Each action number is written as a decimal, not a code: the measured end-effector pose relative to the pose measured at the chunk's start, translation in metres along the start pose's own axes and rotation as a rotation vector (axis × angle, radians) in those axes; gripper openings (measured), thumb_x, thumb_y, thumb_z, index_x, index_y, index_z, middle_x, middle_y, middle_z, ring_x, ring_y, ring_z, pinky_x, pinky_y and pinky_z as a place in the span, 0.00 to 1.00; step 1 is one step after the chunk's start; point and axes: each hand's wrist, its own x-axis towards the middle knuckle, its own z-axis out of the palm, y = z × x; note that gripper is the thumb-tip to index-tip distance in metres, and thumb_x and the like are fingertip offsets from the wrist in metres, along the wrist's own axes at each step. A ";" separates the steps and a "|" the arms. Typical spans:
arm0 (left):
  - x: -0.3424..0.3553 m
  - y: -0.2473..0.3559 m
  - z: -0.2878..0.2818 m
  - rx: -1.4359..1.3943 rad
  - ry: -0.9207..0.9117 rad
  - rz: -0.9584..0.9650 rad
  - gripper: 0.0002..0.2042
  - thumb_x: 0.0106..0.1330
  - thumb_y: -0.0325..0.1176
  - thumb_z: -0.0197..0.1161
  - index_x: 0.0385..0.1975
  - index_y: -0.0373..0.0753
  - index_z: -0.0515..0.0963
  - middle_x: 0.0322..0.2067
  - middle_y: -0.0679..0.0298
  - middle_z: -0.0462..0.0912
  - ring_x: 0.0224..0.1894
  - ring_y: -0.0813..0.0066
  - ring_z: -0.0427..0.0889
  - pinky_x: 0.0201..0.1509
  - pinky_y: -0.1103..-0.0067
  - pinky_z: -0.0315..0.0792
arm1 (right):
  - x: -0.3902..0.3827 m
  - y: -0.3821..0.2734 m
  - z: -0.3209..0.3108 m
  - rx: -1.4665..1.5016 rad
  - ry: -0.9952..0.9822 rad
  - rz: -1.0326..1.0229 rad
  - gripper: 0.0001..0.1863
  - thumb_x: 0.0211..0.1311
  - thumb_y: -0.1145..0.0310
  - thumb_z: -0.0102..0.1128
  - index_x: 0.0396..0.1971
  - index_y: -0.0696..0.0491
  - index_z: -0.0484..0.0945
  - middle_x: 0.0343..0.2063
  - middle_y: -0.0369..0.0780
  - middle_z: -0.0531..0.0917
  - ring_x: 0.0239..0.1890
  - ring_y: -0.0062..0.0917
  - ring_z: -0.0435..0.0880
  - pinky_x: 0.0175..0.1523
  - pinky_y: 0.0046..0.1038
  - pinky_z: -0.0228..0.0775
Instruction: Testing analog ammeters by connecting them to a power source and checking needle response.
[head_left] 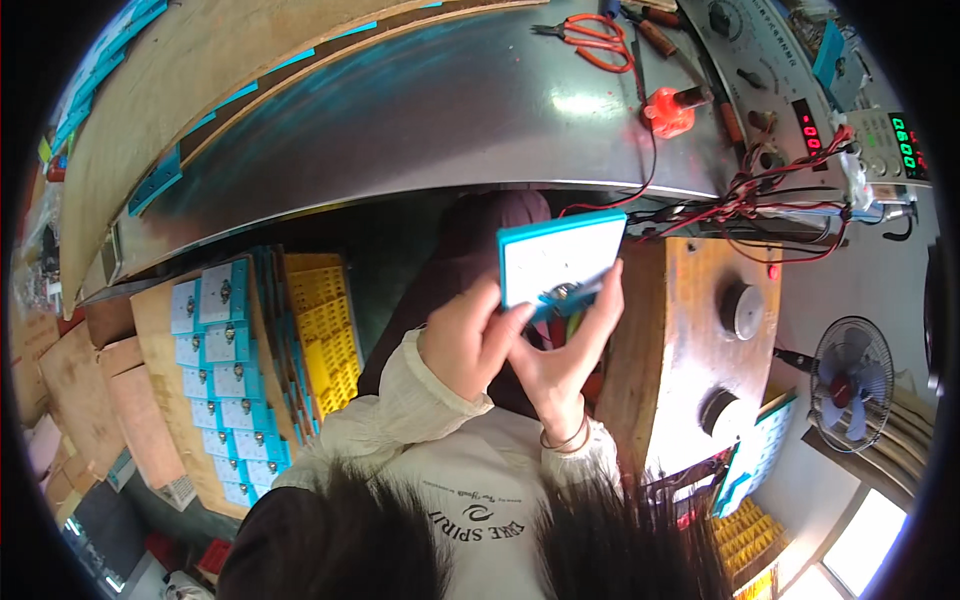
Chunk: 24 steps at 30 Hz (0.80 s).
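Fingers of the left hand (462, 340) and right hand (562, 365) are clamped on the meter (555, 258), held before the bench (400, 130). Similar meters (240, 413) are laid on a board (152, 325); whether this one is finished cannot be told.

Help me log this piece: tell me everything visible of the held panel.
The panel has a white face and teal edges, and looks like plastic. A small metal fitting sits near its lower edge; finer details are blurred. Held tilted in front of the bench, it is touched by the left hand at its lower left and the right hand at its lower right.
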 end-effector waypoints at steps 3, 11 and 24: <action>0.003 -0.011 -0.023 -0.465 0.109 -0.097 0.19 0.67 0.27 0.58 0.57 0.31 0.67 0.40 0.62 0.82 0.41 0.77 0.80 0.41 0.79 0.75 | 0.013 -0.007 -0.002 0.014 -0.240 -0.043 0.60 0.34 0.68 0.82 0.67 0.63 0.49 0.56 0.53 0.68 0.58 0.40 0.71 0.61 0.37 0.65; 0.006 -0.012 -0.065 -0.398 -0.044 -0.378 0.29 0.67 0.32 0.60 0.66 0.34 0.59 0.38 0.64 0.83 0.28 0.86 0.76 0.29 0.88 0.69 | -0.020 0.003 0.002 0.653 -0.338 0.490 0.09 0.58 0.80 0.65 0.37 0.62 0.77 0.29 0.37 0.83 0.30 0.13 0.81 0.36 0.16 0.75; 0.013 -0.001 -0.041 -0.399 -0.112 -0.346 0.29 0.67 0.34 0.60 0.66 0.34 0.58 0.38 0.64 0.83 0.29 0.85 0.77 0.28 0.87 0.69 | -0.017 0.007 -0.022 0.489 -0.282 0.377 0.09 0.60 0.79 0.63 0.39 0.61 0.76 0.31 0.37 0.83 0.30 0.13 0.80 0.36 0.15 0.74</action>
